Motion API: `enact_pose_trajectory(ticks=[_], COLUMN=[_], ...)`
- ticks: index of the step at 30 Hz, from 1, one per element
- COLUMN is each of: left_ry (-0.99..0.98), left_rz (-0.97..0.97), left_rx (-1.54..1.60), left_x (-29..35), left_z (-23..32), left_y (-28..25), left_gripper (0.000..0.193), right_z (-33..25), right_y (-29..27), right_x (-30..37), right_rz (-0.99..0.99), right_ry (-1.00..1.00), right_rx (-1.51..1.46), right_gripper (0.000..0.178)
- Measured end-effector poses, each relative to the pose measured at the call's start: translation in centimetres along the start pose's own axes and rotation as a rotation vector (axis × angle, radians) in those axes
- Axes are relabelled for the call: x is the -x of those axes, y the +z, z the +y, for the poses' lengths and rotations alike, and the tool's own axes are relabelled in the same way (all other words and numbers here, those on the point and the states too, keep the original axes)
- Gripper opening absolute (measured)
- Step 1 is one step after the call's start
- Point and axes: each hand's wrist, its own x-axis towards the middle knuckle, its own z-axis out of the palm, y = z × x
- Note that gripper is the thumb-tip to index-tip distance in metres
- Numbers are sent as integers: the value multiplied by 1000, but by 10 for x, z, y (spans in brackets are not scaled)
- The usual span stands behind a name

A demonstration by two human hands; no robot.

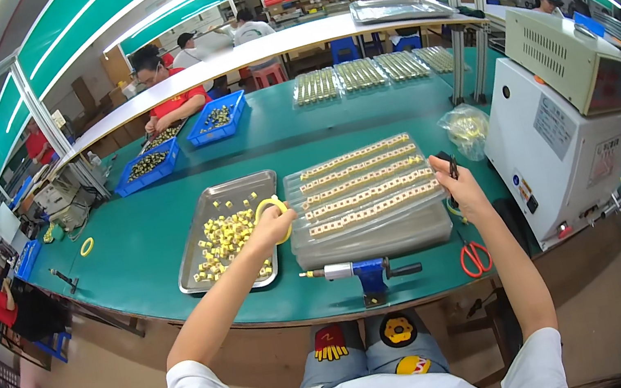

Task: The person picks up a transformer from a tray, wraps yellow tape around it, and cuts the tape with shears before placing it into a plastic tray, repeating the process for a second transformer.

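Note:
A clear plastic tray [363, 187] with several rows of small pale square parts is gripped at both sides, slightly tilted, over a stack of similar trays [385, 241]. My left hand [276, 223] is closed at its left edge, with a yellow ring [282, 209] around or against the fingers. At the right edge, my right hand [459, 186] pinches the tray; a small dark object [453, 166] shows by its fingers, its kind unclear. Left of the stack lies a metal tray [193, 274] holding many loose yellow cube-shaped parts [226, 242].
A blue bench fixture with a crank [372, 273] stands at the front edge, red-handled scissors [475, 259] to its right. A white machine [560, 150] occupies the right side. Filled trays [362, 75] and blue bins [218, 117] sit farther back, where a person in red works.

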Motion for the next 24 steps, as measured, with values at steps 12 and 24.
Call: enact_pose_trajectory(ticks=[12, 24], left_ry=[70, 18], left_rz=[-39, -40], left_rx=[47, -89], left_x=[5, 17], left_z=[-17, -8], left_y=[14, 5], left_gripper=[56, 58], right_z=[30, 36], right_y=[-9, 10], right_x=[25, 36], right_rz=[72, 97], right_ry=[38, 59], right_rx=[11, -13], right_gripper=[40, 39])
